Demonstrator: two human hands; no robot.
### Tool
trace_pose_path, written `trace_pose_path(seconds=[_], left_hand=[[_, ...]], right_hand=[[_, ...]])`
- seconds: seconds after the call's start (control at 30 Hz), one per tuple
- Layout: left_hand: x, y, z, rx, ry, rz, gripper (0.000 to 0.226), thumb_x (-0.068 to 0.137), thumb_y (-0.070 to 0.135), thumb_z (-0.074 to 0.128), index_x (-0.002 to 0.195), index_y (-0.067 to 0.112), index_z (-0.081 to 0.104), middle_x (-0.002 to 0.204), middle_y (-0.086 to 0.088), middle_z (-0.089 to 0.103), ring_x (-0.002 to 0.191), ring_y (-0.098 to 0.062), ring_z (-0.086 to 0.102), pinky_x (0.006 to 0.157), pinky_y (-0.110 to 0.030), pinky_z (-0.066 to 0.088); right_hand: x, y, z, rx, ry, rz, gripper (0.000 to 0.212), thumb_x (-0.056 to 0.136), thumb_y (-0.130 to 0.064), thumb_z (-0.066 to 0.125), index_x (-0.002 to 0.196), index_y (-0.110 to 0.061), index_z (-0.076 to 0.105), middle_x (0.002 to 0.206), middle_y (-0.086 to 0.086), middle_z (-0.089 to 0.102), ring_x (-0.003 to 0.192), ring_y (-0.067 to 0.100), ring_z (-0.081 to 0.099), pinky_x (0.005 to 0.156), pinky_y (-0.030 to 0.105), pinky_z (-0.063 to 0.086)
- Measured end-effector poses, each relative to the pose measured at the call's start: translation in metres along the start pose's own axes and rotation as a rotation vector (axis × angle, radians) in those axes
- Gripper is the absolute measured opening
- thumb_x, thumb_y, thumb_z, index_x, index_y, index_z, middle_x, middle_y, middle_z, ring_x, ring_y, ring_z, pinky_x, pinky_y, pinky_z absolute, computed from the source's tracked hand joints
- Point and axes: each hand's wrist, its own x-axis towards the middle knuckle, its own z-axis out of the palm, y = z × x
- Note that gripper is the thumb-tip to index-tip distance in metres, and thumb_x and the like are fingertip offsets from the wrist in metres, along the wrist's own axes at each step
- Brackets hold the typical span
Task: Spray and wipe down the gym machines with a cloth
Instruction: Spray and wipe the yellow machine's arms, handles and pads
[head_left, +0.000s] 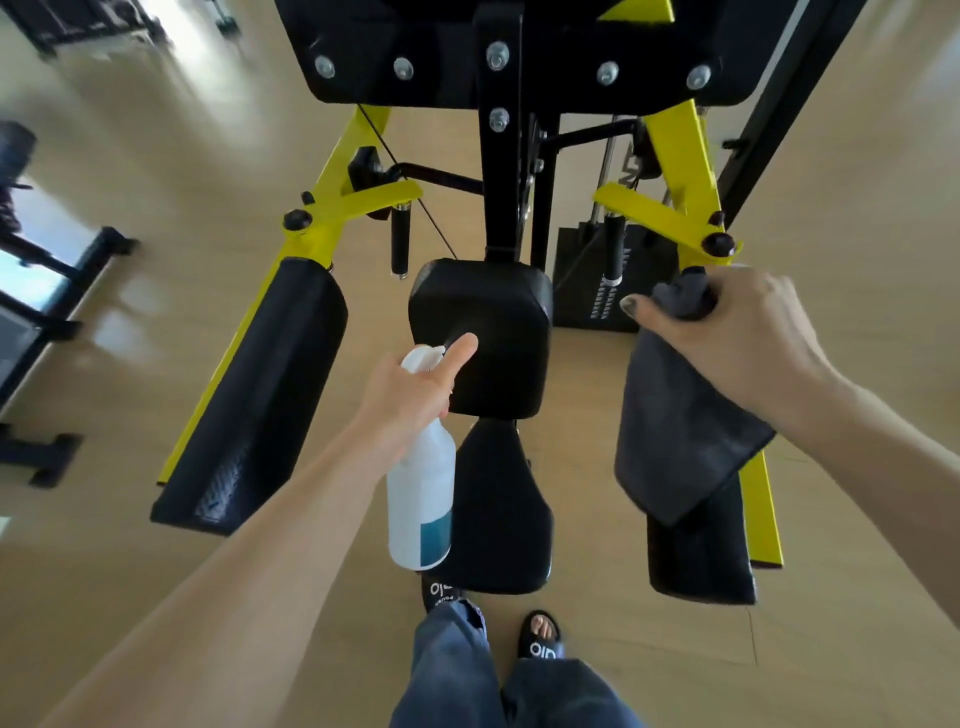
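A yellow and black gym machine (337, 208) fills the view, with a black centre pad (498, 312), a black seat (498, 509) below it and a long black arm pad (254, 395) on each side. My left hand (410, 395) grips a white spray bottle (421, 499) by its neck, its nozzle pointed at the centre pad and one finger stretched forward along the top. A faint mist shows on that pad. My right hand (737, 332) grips a dark grey cloth (675, 431), which hangs down over the right arm pad (701, 561).
The floor (156, 597) is pale wood. A black weight stack (587, 280) stands behind the machine on the right. Other dark gym equipment (31, 312) lines the left edge. My legs and black sandals (540, 639) are just below the seat.
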Motion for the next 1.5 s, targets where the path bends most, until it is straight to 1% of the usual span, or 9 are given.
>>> trace_pose_path(seconds=[0.27,0.37,0.47,0.6,0.77,0.93,1.17,1.4,1.5], left_hand=[[0.002,-0.008,-0.012,-0.059,-0.011,0.000,0.086,0.076,0.088,0.055,0.114,0.011,0.061,0.074,0.000,0.059,0.075,-0.017,0.060,0.067,-0.032,0.046],[0.004,-0.007,-0.019,-0.041,0.002,0.025,0.083,0.071,0.091,0.056,0.098,0.013,0.062,0.073,-0.003,0.062,0.076,-0.019,0.064,0.078,-0.039,0.057],[0.010,-0.013,-0.034,-0.111,-0.043,0.081,0.095,0.066,0.092,0.060,0.126,0.018,0.061,0.069,-0.003,0.064,0.072,-0.019,0.063,0.085,-0.047,0.059],[0.019,-0.022,-0.051,-0.179,-0.040,0.134,0.069,0.085,0.073,0.064,0.129,0.020,0.060,0.064,0.001,0.058,0.065,-0.012,0.057,0.074,-0.036,0.051],[0.035,-0.035,-0.075,-0.228,-0.026,0.194,0.054,0.091,0.060,0.067,0.098,0.007,0.061,0.070,-0.007,0.056,0.062,-0.017,0.051,0.070,-0.036,0.046],[0.057,-0.045,-0.092,-0.227,-0.040,0.216,0.059,0.089,0.060,0.068,0.093,0.002,0.054,0.070,-0.008,0.054,0.058,-0.017,0.052,0.067,-0.036,0.046],[0.084,-0.045,-0.093,-0.226,-0.125,0.256,0.060,0.089,0.062,0.069,0.095,0.003,0.056,0.073,-0.009,0.052,0.061,-0.016,0.053,0.063,-0.032,0.046],[0.108,-0.037,-0.086,-0.261,-0.157,0.251,0.054,0.093,0.055,0.068,0.093,0.002,0.058,0.060,-0.006,0.053,0.053,-0.013,0.050,0.061,-0.030,0.044],[0.115,-0.035,-0.085,-0.256,-0.152,0.269,0.053,0.094,0.052,0.067,0.091,0.000,0.056,0.060,-0.008,0.051,0.053,-0.014,0.048,0.059,-0.030,0.042]], right_hand=[[-0.014,0.003,0.006,0.574,-0.603,0.706,0.036,0.083,-0.036,0.079,0.104,-0.008,0.069,0.099,0.015,0.074,0.095,0.028,0.070,0.081,0.037,0.057],[-0.006,-0.008,0.016,0.787,-0.455,0.708,0.019,0.087,-0.021,0.076,0.103,-0.016,0.067,0.102,0.010,0.072,0.099,0.025,0.068,0.076,0.034,0.054],[0.017,-0.037,0.028,0.920,-0.127,0.540,0.011,0.090,-0.011,0.070,0.093,-0.020,0.063,0.089,0.001,0.068,0.095,0.018,0.069,0.076,0.032,0.054],[0.043,-0.090,0.058,0.469,-0.002,0.059,0.045,0.088,-0.010,0.069,0.130,-0.018,0.056,0.112,-0.007,0.060,0.102,0.009,0.057,0.077,0.012,0.043],[0.041,-0.112,0.131,-0.094,-0.577,-0.271,0.079,0.090,-0.049,0.068,0.154,-0.018,0.034,0.154,0.002,0.031,0.136,0.024,0.039,0.108,0.036,0.037],[0.056,-0.109,0.147,-0.462,-0.067,-0.520,0.050,0.102,-0.042,0.047,0.142,-0.013,0.047,0.137,0.005,0.054,0.122,0.027,0.049,0.101,0.041,0.044],[0.063,-0.094,0.200,-0.756,-0.067,-0.377,0.084,0.095,-0.063,0.042,0.147,0.003,0.035,0.146,0.021,0.048,0.136,0.038,0.043,0.118,0.048,0.030],[0.101,-0.141,0.207,-0.736,-0.158,-0.468,0.047,0.104,-0.048,0.034,0.105,-0.013,0.065,0.099,0.005,0.069,0.091,0.026,0.065,0.074,0.038,0.053],[0.111,-0.166,0.220,-0.868,-0.254,-0.444,0.037,0.102,-0.027,0.034,0.072,-0.017,0.051,0.069,-0.001,0.059,0.060,0.021,0.055,0.055,0.030,0.045]])
